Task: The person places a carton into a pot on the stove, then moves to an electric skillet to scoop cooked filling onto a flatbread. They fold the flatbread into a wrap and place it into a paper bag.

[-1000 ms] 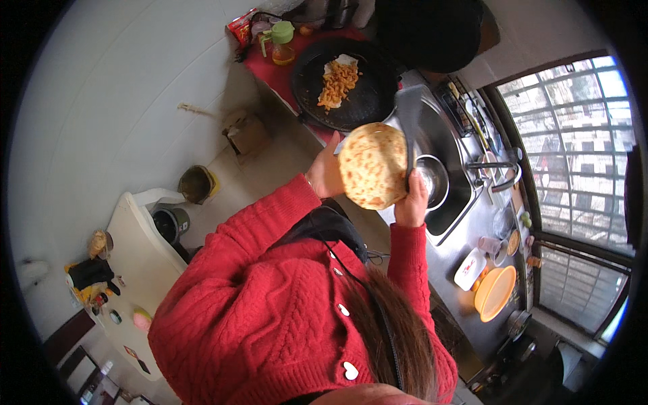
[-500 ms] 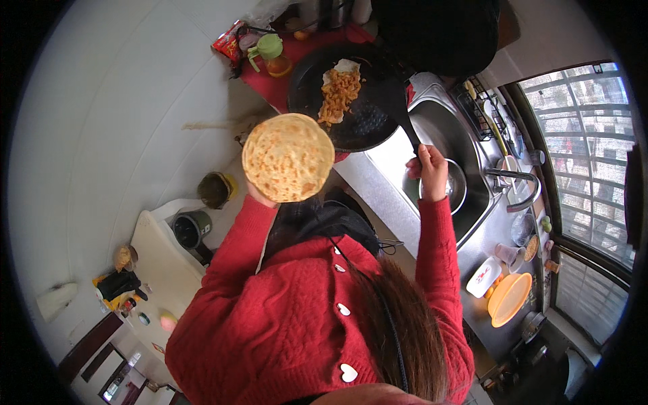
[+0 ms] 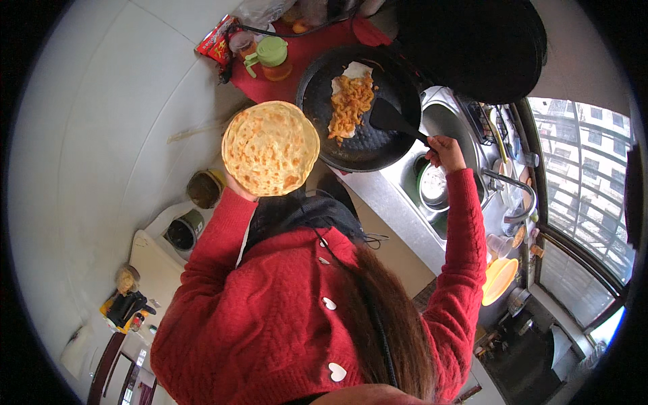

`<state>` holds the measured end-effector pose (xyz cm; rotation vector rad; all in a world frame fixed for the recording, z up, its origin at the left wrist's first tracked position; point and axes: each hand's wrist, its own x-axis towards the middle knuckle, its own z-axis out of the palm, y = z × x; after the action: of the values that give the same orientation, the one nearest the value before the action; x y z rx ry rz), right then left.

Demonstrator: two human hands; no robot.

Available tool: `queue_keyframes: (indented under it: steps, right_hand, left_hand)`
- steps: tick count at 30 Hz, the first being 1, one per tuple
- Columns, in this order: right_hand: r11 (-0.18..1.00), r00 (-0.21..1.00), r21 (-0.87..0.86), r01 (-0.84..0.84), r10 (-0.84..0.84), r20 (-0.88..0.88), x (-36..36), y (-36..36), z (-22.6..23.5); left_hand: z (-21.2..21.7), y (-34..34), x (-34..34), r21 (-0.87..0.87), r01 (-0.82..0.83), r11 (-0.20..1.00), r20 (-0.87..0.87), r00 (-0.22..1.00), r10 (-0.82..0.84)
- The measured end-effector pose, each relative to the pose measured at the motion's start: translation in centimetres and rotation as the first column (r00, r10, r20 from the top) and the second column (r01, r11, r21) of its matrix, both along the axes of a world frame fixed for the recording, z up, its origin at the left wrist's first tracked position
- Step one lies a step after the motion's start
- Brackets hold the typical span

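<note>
A round flatbread (image 3: 270,150) with browned spots rests on my left hand (image 3: 241,190). Most of that hand is hidden beneath it, and I cannot tell whether a plate lies under the bread. In my right hand (image 3: 445,154) is the handle of a black spatula (image 3: 399,125), with the fingers wrapped round it. The spatula's blade is inside a black frying pan (image 3: 364,154), just right of a heap of orange-brown chopped food (image 3: 351,102). A white flat piece (image 3: 358,69) shows at the edges of the heap. The flatbread is held left of the pan's near rim.
Behind the pan's left side stands a green-lidded pitcher (image 3: 272,57) on a red cloth (image 3: 246,79), with a red packet (image 3: 217,39) nearby. To the right is a sink holding a metal bowl (image 3: 433,185), with a curved faucet (image 3: 523,196). A dark round lid-like shape (image 3: 472,50) looms behind.
The spatula's blade now shows plainly in the pan beside the food. My right hand has shifted toward the pan's right rim. The flatbread stays on my left hand, and the view has turned slightly.
</note>
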<state>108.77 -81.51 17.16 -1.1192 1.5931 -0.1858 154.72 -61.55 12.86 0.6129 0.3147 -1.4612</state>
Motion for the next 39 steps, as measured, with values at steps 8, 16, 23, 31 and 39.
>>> queue_keyframes:
  steps: [8,16,23,31,39]
  right_hand:
    - [0.996,0.997,0.050,-0.069,0.068,0.029,0.2,-3.1,-0.8]
    - [0.984,0.985,0.062,-0.165,0.161,0.067,0.9,-4.4,-1.1]
    - [0.975,0.974,0.057,-0.216,0.211,0.082,4.7,-3.8,-1.2]
    - [0.971,0.971,0.091,-0.219,0.209,0.115,7.9,-3.0,-2.2]
    - [0.988,0.974,0.111,-0.109,0.084,0.209,10.2,-1.3,-2.7]
  left_hand:
    - [0.1,-1.1,1.7,-0.075,-0.011,0.997,-0.056,0.998,0.007]
    - [-0.3,-1.4,1.6,-0.009,-0.050,0.999,-0.028,0.998,0.049]
    - [0.3,-1.4,0.9,-0.102,-0.063,0.993,-0.068,0.996,0.056]
    - [0.2,-1.4,0.4,-0.080,-0.120,0.990,-0.033,0.992,0.118]
    - [-0.8,-0.7,0.0,-0.174,-0.153,0.973,-0.138,0.982,0.130]
